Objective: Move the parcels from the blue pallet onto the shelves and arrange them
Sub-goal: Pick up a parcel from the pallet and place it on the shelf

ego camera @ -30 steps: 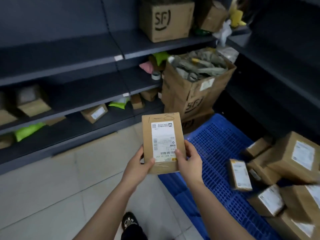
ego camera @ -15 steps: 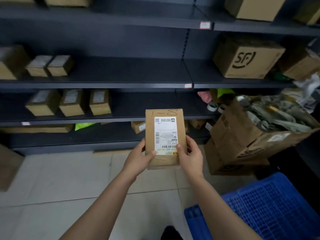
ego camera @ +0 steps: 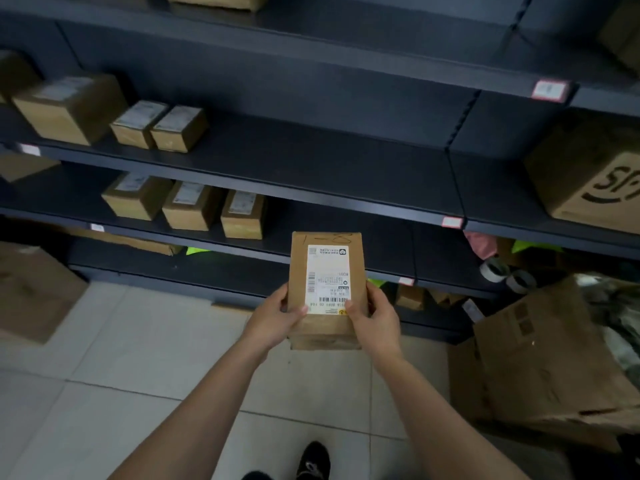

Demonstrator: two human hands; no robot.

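A flat brown cardboard parcel (ego camera: pixel 327 289) with a white shipping label and a handwritten mark on top is held upright in front of the dark shelves (ego camera: pixel 311 168). My left hand (ego camera: pixel 277 315) grips its lower left edge, thumb on the label. My right hand (ego camera: pixel 375 315) grips the lower right edge the same way. Small labelled parcels stand in a row of three (ego camera: pixel 194 206) on the middle shelf, and a pair (ego camera: pixel 161 126) beside a larger box (ego camera: pixel 69 105) on the shelf above. The blue pallet is out of view.
A large open carton (ego camera: pixel 540 368) stuffed with packing material stands on the floor at right. An SF-marked box (ego camera: pixel 588 181) sits on the right shelf bay. Another carton (ego camera: pixel 31 289) is at the left on the pale tiled floor (ego camera: pixel 138 358). Tape rolls (ego camera: pixel 495 268) lie on a lower shelf.
The view has swung left and up from the pallet toward the shelves. The parcel stays gripped in both hands and is now nearer the shelf front.
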